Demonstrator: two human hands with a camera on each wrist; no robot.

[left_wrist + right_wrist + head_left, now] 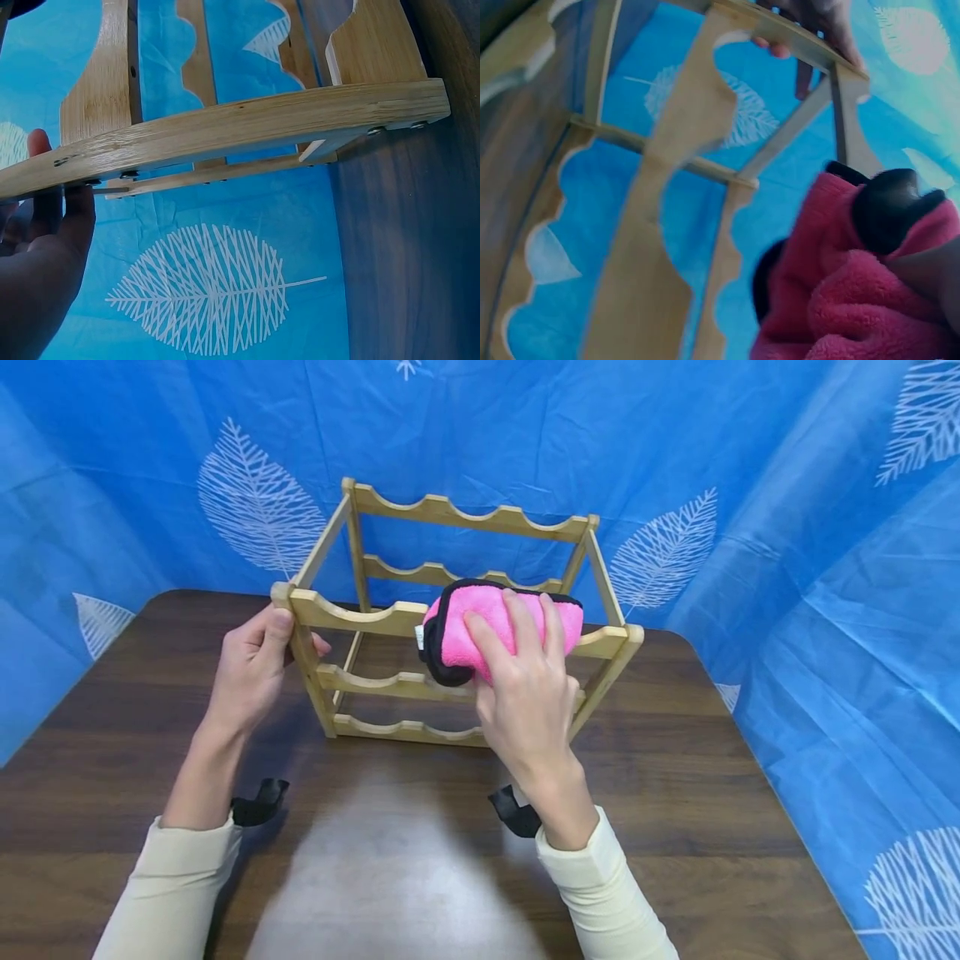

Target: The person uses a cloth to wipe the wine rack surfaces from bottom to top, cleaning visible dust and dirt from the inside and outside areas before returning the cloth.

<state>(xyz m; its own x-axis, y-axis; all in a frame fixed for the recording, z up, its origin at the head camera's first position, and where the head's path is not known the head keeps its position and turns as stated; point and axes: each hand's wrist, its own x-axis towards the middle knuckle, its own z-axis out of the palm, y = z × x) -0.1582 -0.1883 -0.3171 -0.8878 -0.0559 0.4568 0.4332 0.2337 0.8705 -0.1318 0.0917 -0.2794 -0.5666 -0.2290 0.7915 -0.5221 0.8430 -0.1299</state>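
Rack (pixel 405 618) on table (pixel 675 793), before curtain (pixel 487 427)

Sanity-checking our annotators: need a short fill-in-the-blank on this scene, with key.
1. The right hand holds a cloth whose main colour is ____.
2. In the head view, the left hand grips the rack at its upper front corner on the ____ side.
3. The cloth's edging is ____.
4. The leaves printed on the blue backdrop are ____.

Missing words: pink; left; black; white.
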